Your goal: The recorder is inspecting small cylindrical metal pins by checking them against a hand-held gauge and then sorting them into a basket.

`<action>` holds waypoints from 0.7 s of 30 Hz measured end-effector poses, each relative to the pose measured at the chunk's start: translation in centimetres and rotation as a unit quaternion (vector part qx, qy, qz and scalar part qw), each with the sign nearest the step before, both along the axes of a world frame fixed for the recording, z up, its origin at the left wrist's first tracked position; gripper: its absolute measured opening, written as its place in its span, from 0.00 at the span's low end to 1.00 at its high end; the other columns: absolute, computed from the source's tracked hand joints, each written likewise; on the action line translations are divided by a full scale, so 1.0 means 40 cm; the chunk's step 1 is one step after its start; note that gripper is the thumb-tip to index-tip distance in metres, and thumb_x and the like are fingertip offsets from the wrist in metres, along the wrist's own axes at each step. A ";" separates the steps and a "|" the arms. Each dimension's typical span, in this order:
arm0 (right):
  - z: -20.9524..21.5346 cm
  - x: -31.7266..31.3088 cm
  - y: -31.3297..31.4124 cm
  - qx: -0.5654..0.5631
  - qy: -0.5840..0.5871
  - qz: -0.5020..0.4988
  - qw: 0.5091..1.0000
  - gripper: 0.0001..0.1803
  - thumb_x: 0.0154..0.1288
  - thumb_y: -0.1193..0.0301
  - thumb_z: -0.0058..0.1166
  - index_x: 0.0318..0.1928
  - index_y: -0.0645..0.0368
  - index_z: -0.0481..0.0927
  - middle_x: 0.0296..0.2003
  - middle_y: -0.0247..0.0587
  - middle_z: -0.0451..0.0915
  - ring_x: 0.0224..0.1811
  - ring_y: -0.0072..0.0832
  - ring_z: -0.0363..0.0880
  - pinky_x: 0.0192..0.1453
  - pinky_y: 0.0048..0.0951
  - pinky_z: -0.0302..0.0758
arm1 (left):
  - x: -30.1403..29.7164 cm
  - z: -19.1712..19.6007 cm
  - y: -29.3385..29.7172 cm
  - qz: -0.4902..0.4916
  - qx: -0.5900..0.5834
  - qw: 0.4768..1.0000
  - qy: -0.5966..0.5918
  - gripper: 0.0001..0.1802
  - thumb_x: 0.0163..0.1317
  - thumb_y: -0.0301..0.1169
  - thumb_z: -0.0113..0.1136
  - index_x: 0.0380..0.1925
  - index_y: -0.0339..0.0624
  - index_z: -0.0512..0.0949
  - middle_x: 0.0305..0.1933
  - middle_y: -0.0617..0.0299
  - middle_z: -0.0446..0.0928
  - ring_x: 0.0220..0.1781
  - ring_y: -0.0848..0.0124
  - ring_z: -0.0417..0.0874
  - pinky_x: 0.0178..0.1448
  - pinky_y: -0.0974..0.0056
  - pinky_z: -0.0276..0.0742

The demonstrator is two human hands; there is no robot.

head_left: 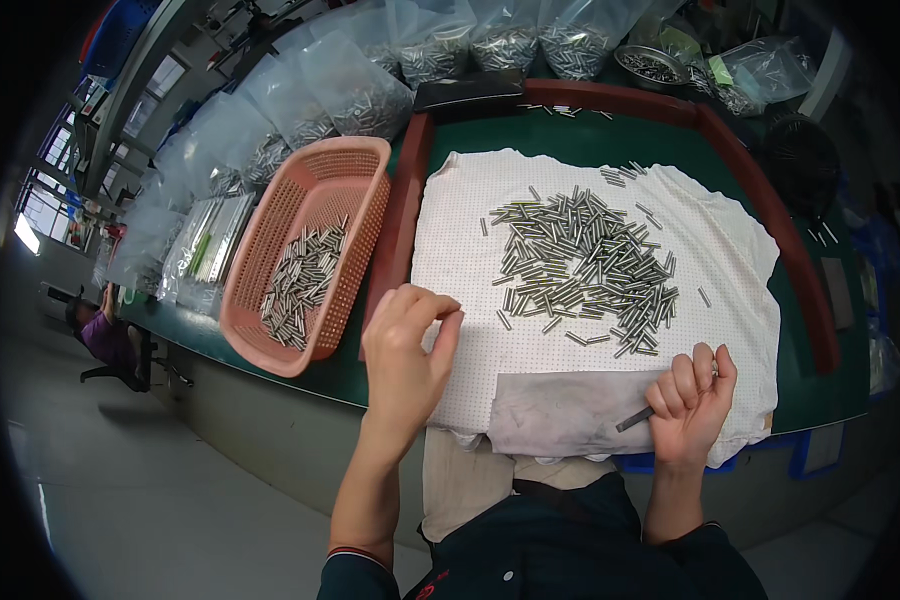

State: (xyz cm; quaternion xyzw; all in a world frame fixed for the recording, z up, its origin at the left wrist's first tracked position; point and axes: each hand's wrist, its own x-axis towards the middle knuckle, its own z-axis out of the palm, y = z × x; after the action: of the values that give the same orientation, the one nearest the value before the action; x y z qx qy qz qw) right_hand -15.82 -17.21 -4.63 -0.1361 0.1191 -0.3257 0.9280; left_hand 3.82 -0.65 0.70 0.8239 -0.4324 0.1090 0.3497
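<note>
Taking the heap of metal pins (585, 262) as the centre of the dial, it lay loose on the white dotted cloth (725, 245), many pins crossing over one another. The left hand (406, 338) was raised at eight o'clock, fingers curled and thumb tip close to the index tip; whether a pin sat between them, I could not tell. The right hand (688, 398), at five o'clock, was closed around a dark slim bar (634, 420), whose end stuck out over the grey cloth (542, 412) at six. Something small and shiny showed near its index finger — too small to make out.

At nine o'clock stood the pink basket (358, 262), with more pins (305, 285) inside.

Rolling looked the chief risk. Round pins on a rumpled cloth could have scattered if either wrist had brushed the heap or a sleeve had tugged the fabric; one stray pin (705, 297) already lay apart at four o'clock. The near edge, beyond six, showed no raised rim — so a pin rolling that way could have dropped into the lap. A careless swing of the bar might also have knocked pins loose.
</note>
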 end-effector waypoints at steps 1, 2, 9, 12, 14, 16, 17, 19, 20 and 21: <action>0.002 0.000 0.001 0.000 -0.001 0.002 1.000 0.22 0.67 0.59 0.25 0.16 0.52 0.56 0.09 0.27 0.51 0.08 0.17 0.43 0.13 0.20 0.45 | 0.004 -0.011 -0.012 -0.008 0.020 1.000 0.012 0.04 0.42 0.20 0.58 0.22 0.34 0.75 0.24 0.56 0.71 0.28 0.61 0.72 0.32 0.62 0.67; 0.001 0.000 0.003 0.000 -0.005 0.003 1.000 0.22 0.67 0.59 0.25 0.16 0.52 0.56 0.09 0.27 0.51 0.08 0.17 0.43 0.13 0.20 0.45 | 0.012 -0.026 -0.023 -0.019 0.039 0.999 0.025 0.04 0.43 0.20 0.58 0.22 0.34 0.75 0.23 0.56 0.71 0.29 0.61 0.73 0.33 0.61 0.67; 0.002 0.001 0.004 0.003 -0.001 0.002 1.000 0.22 0.67 0.59 0.24 0.17 0.52 0.56 0.09 0.27 0.51 0.08 0.17 0.43 0.13 0.20 0.45 | 0.040 -0.060 -0.086 -0.017 0.070 0.996 0.047 0.04 0.44 0.24 0.59 0.21 0.33 0.77 0.21 0.56 0.75 0.22 0.67 0.75 0.28 0.67 0.69; 0.003 -0.002 0.001 -0.002 0.002 -0.003 1.000 0.22 0.67 0.59 0.24 0.16 0.52 0.56 0.09 0.27 0.52 0.08 0.17 0.43 0.13 0.20 0.46 | 0.033 -0.064 -0.121 -0.021 0.074 0.991 0.110 0.06 0.44 0.26 0.59 0.17 0.33 0.76 0.17 0.53 0.74 0.22 0.59 0.75 0.30 0.60 0.70; 0.002 0.001 0.003 0.002 0.001 0.000 1.000 0.22 0.67 0.59 0.24 0.16 0.52 0.56 0.09 0.27 0.52 0.08 0.17 0.43 0.13 0.20 0.46 | 0.036 -0.068 -0.129 -0.022 0.080 0.991 0.109 0.06 0.43 0.26 0.59 0.16 0.33 0.76 0.18 0.51 0.74 0.21 0.58 0.76 0.28 0.59 0.71; 0.001 0.001 0.003 0.006 0.001 0.000 1.000 0.22 0.67 0.59 0.24 0.16 0.52 0.56 0.09 0.27 0.52 0.08 0.17 0.43 0.14 0.21 0.46 | 0.040 -0.073 -0.132 0.007 0.133 0.985 0.107 0.06 0.42 0.26 0.59 0.16 0.33 0.76 0.18 0.51 0.74 0.22 0.58 0.77 0.29 0.59 0.71; 0.001 0.003 0.003 0.004 -0.001 0.002 1.000 0.22 0.67 0.59 0.24 0.16 0.52 0.56 0.09 0.27 0.52 0.08 0.17 0.43 0.14 0.21 0.46 | 0.040 -0.068 -0.134 0.010 0.142 0.984 0.105 0.06 0.41 0.26 0.58 0.15 0.33 0.75 0.18 0.50 0.74 0.22 0.57 0.76 0.28 0.58 0.71; 0.001 0.003 0.004 0.003 -0.002 0.003 1.000 0.22 0.67 0.59 0.24 0.16 0.52 0.56 0.09 0.27 0.52 0.09 0.17 0.43 0.14 0.21 0.46 | 0.036 -0.071 -0.140 0.006 0.155 0.986 0.063 0.05 0.40 0.25 0.57 0.14 0.33 0.75 0.17 0.50 0.73 0.22 0.57 0.76 0.28 0.57 0.71; 0.003 0.002 0.004 0.000 0.002 0.000 1.000 0.22 0.67 0.59 0.24 0.16 0.52 0.56 0.09 0.27 0.52 0.09 0.17 0.43 0.14 0.21 0.46 | 0.033 -0.071 -0.143 0.005 0.166 0.986 0.020 0.04 0.40 0.24 0.57 0.14 0.34 0.75 0.17 0.49 0.73 0.22 0.57 0.75 0.27 0.56 0.70; 0.004 0.002 0.005 -0.002 0.005 -0.003 1.000 0.22 0.67 0.59 0.24 0.16 0.52 0.56 0.09 0.27 0.52 0.09 0.17 0.43 0.14 0.21 0.46 | 0.031 -0.069 -0.144 0.006 0.167 0.986 0.020 0.04 0.40 0.24 0.57 0.14 0.34 0.75 0.17 0.49 0.73 0.22 0.57 0.75 0.27 0.56 0.70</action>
State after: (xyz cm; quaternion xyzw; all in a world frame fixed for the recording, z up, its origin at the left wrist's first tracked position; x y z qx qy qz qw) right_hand -15.75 -17.01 -4.48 -0.1394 0.1239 -0.3276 0.9262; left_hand 5.08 -6.42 -2.06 0.8752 -0.4326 0.0211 0.2155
